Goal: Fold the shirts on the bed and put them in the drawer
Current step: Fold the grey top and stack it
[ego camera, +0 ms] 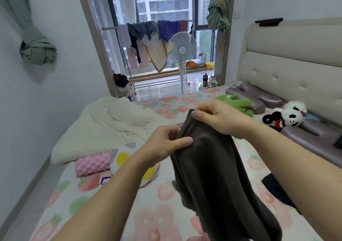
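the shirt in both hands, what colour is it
Dark brown, plain with no print; the shirt shows clearly in the head view.

One view only: a wide-angle camera on the person's head, standing at the long side of the bed [153,203] and looking forward and down across it. The headboard [288,65] is at the bed's right end, the window [166,2] beyond its far side. The left hand [162,144], right hand [222,118] and dark shirt [212,166] show close under the lens, over the bed's middle.
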